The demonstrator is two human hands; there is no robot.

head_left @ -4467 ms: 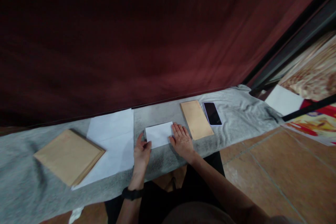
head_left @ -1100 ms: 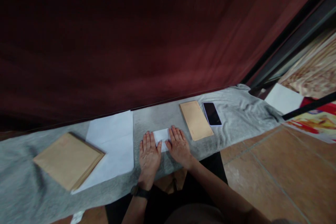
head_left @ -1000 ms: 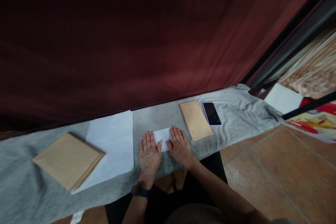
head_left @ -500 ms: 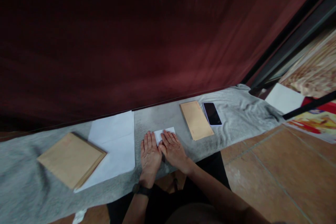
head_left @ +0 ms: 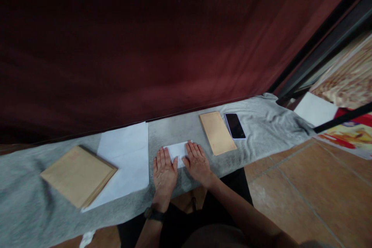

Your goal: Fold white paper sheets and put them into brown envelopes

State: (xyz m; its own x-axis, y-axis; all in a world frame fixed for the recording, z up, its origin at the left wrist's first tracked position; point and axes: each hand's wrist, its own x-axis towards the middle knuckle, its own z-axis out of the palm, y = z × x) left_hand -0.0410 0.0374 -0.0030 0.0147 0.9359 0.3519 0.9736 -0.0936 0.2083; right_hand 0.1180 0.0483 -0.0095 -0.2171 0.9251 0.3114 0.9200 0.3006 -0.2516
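Observation:
A small folded sheet of white paper (head_left: 178, 150) lies flat on the grey cloth in front of me. My left hand (head_left: 165, 168) rests on its left end, palm down, with the fingers stretched out. On the right end lies my right hand (head_left: 197, 162), also flat with the fingers extended and the thumb apart. The middle of the paper shows between the two hands, while its ends are partly hidden under them. Just right of my right hand is a single brown envelope (head_left: 217, 133).
Left of my hands, a stack of brown envelopes (head_left: 77, 176) overlaps larger white sheets (head_left: 128, 159). A phone (head_left: 235, 126) lies beside the single envelope. The grey cloth (head_left: 261, 118) covers a narrow surface against a dark red curtain (head_left: 162, 46). Tiled floor (head_left: 290, 186) shows at right.
My hands have slid apart along the folded paper, the left one slightly left and the right one to the right. More of the paper's middle now shows.

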